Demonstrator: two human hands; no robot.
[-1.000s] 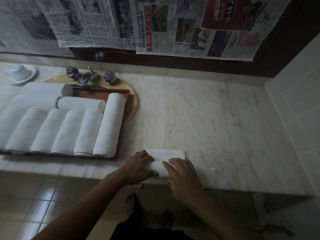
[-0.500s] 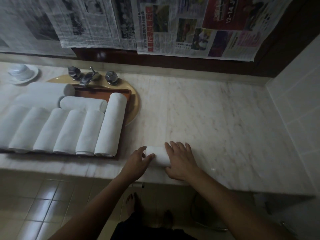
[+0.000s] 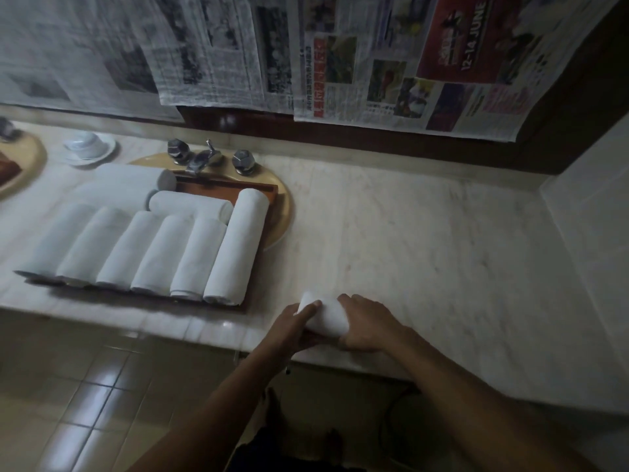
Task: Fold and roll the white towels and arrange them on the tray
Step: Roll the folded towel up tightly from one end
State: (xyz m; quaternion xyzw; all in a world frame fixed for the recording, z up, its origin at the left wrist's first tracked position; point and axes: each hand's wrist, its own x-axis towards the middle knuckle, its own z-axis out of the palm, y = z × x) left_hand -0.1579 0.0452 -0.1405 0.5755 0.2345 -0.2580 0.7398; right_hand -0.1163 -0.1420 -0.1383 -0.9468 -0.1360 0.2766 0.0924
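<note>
A small rolled white towel (image 3: 325, 315) is held between both hands near the counter's front edge. My left hand (image 3: 294, 327) grips its left end, thumb on top. My right hand (image 3: 369, 323) wraps its right end. To the left, a brown wooden tray (image 3: 262, 195) holds several rolled white towels (image 3: 235, 247), a front row side by side and more lying crosswise behind.
The marble counter (image 3: 425, 250) runs right to a tiled wall. The tray lies over a yellow basin (image 3: 284, 216) with a chrome tap (image 3: 204, 158). A white cup and saucer (image 3: 89, 149) stand at the back left. Newspapers (image 3: 374, 63) hang on the wall.
The flat folded towel got rolled up into a tight roll. Both hands then closed round the roll's ends and lifted it slightly toward the counter's edge. The view shifted right.
</note>
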